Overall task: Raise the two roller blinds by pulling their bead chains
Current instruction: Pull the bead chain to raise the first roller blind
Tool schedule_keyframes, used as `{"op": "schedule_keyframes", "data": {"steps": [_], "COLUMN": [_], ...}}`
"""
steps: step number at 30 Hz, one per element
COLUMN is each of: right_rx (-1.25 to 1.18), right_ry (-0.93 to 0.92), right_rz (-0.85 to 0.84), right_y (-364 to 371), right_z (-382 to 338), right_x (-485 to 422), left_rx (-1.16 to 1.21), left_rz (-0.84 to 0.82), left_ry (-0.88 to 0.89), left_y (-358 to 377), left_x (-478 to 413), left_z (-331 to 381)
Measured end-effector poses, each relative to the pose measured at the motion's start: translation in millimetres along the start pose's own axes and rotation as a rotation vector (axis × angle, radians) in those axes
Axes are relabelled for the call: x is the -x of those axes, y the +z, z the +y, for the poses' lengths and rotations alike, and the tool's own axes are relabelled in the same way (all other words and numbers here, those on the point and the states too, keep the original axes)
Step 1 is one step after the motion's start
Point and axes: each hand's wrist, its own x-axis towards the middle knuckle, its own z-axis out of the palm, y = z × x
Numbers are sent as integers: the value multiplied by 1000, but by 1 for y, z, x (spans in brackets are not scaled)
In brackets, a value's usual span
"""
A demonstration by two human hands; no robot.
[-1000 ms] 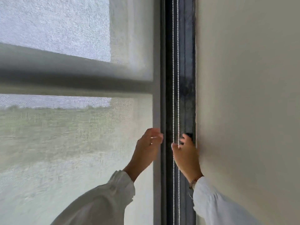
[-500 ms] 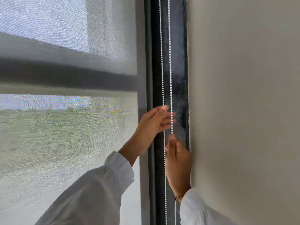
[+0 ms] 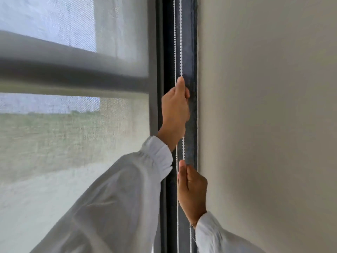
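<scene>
A second ago both hands were open beside the bead chain (image 3: 180, 42), with the left hand off to the window side and touching nothing. Now both are on it. The left hand (image 3: 175, 108) has climbed above the right and is closed in a fist round the right-hand strand, thumb tip pinching the beads at the top of the fist. The right hand (image 3: 191, 189) sits lower on the same strand, also closed, thumb and forefinger nipping the chain where it enters the grip.

The chain hangs as two white strands in the dark channel of the window frame (image 3: 191, 52), between the blind fabric and the plain wall (image 3: 264, 125). Between the two fists the gripped strand runs straight; the other strand passes behind or beside the left wrist, and how it lies there is hard to tell.

The sheer roller blind (image 3: 54, 139) covers the lower pane, with fields showing hazily through it. A grey bar (image 3: 73, 70) crosses the glass higher up; whether it is a blind's bottom rail or part of the window cannot be told.

So the reach is over and the hold is made, stacked hand over hand. That suggests a pull is about to begin. The fabric looks low, so the raising seems to be at an early stage.
</scene>
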Motion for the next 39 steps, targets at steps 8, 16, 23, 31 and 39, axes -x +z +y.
{"op": "schedule_keyframes", "data": {"steps": [8, 16, 23, 31, 39], "right_rx": [-362, -777, -793, -313, -285], "right_ry": [495, 769, 648, 226, 182], "right_rz": [-266, -283, -316, 147, 183], "right_y": [-63, -115, -132, -113, -113], "right_z": [-27, -86, -181, -269, -321], "right_x": [78, 20, -70, -51, 23], "left_rx": [-100, -145, -164, -212, 6], "left_rz": [29, -42, -156, -210, -380], "left_ry": [171, -2, -193, -295, -340], "left_y": [-14, -29, -46, -96, -142], "left_x": [111, 207, 278, 312, 264], "left_z": [-27, -32, -25, 19, 125]}}
